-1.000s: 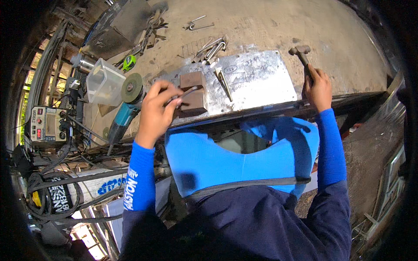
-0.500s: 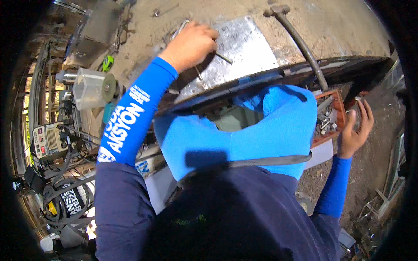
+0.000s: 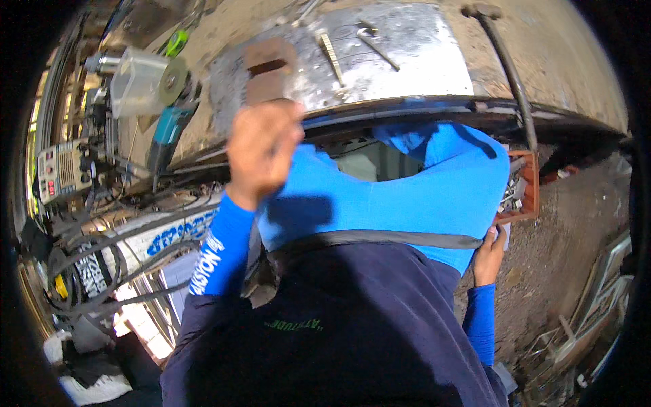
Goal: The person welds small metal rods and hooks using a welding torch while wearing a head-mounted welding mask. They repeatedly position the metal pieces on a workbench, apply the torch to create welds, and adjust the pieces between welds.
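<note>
My left hand (image 3: pixel 263 150), smeared by motion, is over my lap just in front of the bench edge. Its fingers look bent, but whether they hold anything does not show. Behind it lies a rusty flat steel piece with a dark slot (image 3: pixel 270 51) on a grey metal plate (image 3: pixel 434 68). A short ribbed metal rod (image 3: pixel 331 57) and a thin bolt-like pin (image 3: pixel 381 51) also rest on this plate. My right hand (image 3: pixel 489 259) is low at my right side, touching the blue cloth by my thigh; most of its fingers are hidden.
A hammer (image 3: pixel 507 64) leans over the bench edge at right. Below it stands a red crate (image 3: pixel 532 190) of metal parts. To the left are a teal angle grinder (image 3: pixel 167 129), a clear plastic tub (image 3: pixel 132 85), a green tape measure (image 3: pixel 178 42), a beige power unit (image 3: pixel 64 171) and looped cables (image 3: pixel 102 305).
My left hand has drawn back from the metal plate toward my lap, leaving the rod and pin on the plate in view. My right hand has moved inward and down to my thigh. The view has shifted.
</note>
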A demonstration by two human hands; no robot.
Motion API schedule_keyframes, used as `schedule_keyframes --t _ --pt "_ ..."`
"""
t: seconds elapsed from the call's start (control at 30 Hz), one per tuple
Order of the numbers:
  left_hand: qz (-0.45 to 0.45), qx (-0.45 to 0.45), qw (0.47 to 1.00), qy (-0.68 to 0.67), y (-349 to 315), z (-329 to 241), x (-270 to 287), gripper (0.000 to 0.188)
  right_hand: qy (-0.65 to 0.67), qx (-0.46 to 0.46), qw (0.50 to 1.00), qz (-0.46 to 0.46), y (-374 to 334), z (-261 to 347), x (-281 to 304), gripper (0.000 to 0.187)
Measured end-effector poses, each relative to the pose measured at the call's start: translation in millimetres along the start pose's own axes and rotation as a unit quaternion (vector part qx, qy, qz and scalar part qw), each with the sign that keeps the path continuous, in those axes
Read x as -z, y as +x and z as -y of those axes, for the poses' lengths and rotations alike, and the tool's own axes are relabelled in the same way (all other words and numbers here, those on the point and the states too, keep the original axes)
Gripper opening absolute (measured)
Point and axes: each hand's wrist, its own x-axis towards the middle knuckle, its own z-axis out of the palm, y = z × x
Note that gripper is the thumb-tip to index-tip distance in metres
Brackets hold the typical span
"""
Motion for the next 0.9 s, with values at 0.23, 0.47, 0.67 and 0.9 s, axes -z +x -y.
schedule_keyframes --t 0.23,0.47,0.67,0.9 --pt "0.182 0.190 0.961 -0.085 -189 -23 11 0.025 -0.119 0.308 0.904 0.270 68 -49 28 0.039" --pt "0.018 0.255 0.955 -0.149 -200 -21 -14 0.023 -0.669 0.252 0.571 0.403 151 22 38 0.023" --pt "-0.185 0.393 0.885 -0.165 -225 -10 -13 0.023 -0.704 0.316 0.538 0.340 177 26 32 0.024" --pt "-0.514 0.579 0.565 -0.285 -321 124 -20 0.003 -0.713 0.315 0.536 0.325 167 12 27 0.025"
